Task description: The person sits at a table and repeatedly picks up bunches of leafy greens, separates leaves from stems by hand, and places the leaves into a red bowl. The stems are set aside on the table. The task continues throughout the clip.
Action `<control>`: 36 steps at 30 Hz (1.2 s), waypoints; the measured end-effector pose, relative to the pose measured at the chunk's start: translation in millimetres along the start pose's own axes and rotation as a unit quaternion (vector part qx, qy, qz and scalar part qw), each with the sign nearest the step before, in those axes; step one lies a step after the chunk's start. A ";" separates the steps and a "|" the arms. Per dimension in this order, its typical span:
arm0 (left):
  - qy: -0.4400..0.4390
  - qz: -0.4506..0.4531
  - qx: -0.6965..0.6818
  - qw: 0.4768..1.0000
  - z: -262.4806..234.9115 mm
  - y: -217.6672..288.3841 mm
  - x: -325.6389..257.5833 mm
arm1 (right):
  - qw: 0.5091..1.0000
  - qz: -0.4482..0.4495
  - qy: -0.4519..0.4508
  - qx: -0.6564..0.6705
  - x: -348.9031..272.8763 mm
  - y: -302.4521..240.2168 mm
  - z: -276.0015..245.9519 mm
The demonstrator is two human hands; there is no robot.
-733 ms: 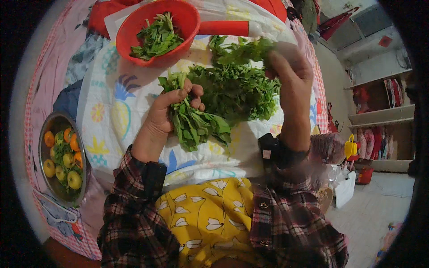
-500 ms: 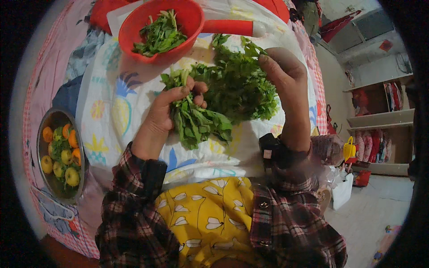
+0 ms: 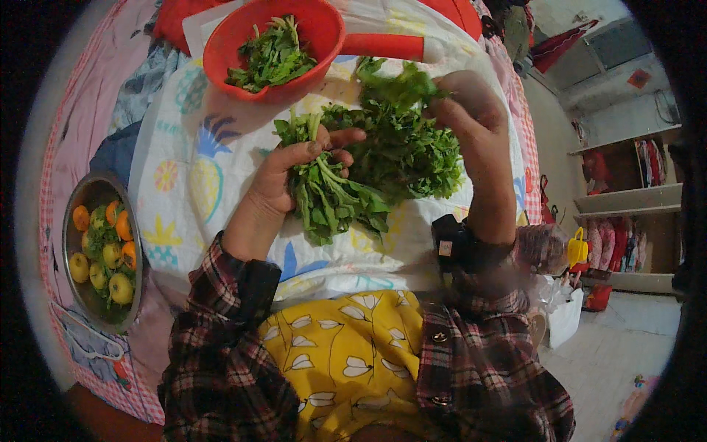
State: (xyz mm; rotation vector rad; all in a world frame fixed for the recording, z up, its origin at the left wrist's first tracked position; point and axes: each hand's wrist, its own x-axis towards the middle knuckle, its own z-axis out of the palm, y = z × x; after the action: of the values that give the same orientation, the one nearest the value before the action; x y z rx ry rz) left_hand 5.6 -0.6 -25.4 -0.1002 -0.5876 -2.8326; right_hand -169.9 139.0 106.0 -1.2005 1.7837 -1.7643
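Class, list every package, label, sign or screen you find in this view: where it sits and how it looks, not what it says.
Red square sign: on the grey wall, upper right, hung like a diamond.
White bag: on the floor at the right, below the shelves, soft and upright.
Small pale tag: on the dark band at the right wrist, squarish.
No screens show.

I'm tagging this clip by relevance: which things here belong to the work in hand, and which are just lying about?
In the work:
left hand, gripping a bunch of greens
right hand, pinching a leafy sprig
pile of greens on the cloth
red bowl holding picked leaves

Lying about:
metal bowl of yellow and orange fruit
patterned cloth
shelves at the right
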 end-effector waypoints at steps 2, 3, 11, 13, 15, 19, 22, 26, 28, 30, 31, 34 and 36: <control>-0.015 0.006 -0.006 1.000 0.9 0.0 -0.2 | 0.998 0.035 0.002 0.056 0.6 1.6 -0.3; -0.007 0.006 -0.006 1.000 1.3 -0.6 -0.6 | 0.998 0.024 -0.003 0.055 1.0 2.8 -0.5; 0.006 -0.004 0.006 1.000 1.1 0.2 -1.1 | 0.999 -0.014 -0.029 0.002 -1.5 5.0 -3.5; -0.009 -0.001 -0.001 1.000 0.4 0.9 0.8 | 0.998 -0.039 -0.046 0.024 -1.0 4.8 -5.7; -0.005 0.002 -0.013 1.000 0.2 -0.4 -0.9 | 0.995 -0.044 -0.077 0.045 -2.6 7.6 -8.2; -0.003 -0.003 -0.006 1.000 0.3 -0.1 0.7 | 0.986 0.008 -0.121 -0.115 3.9 23.3 -15.2; -0.003 -0.004 0.006 1.000 1.2 0.7 0.7 | 0.981 -0.034 -0.088 -0.171 0.2 35.0 -20.8; 0.015 -0.021 0.001 1.000 3.0 1.4 0.7 | 0.985 -0.011 -0.008 -0.171 0.3 38.9 -23.8; 0.021 -0.026 -0.003 0.999 3.5 1.4 0.8 | 0.982 -0.007 -0.002 -0.189 0.8 37.5 -20.6; 0.018 -0.019 0.001 1.000 3.8 1.1 0.0 | 0.975 -0.004 -0.015 -0.223 0.0 36.0 -14.4; 0.009 -0.015 0.001 1.000 3.9 1.3 -0.1 | 0.968 -0.007 -0.035 -0.247 -0.7 34.6 -11.8; -0.012 -0.006 0.011 1.000 3.4 1.7 0.9 | 0.957 -0.017 -0.093 -0.273 0.0 32.6 -4.1; -0.007 -0.001 0.020 1.000 3.3 1.7 0.3 | 0.960 -0.038 -0.066 -0.270 -1.3 30.5 -2.7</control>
State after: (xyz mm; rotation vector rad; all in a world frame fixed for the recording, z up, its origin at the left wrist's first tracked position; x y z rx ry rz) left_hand 5.8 -0.8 -21.7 -0.1115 -0.6479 -2.8229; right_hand -180.7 137.5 77.4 -1.5625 2.2394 -1.2211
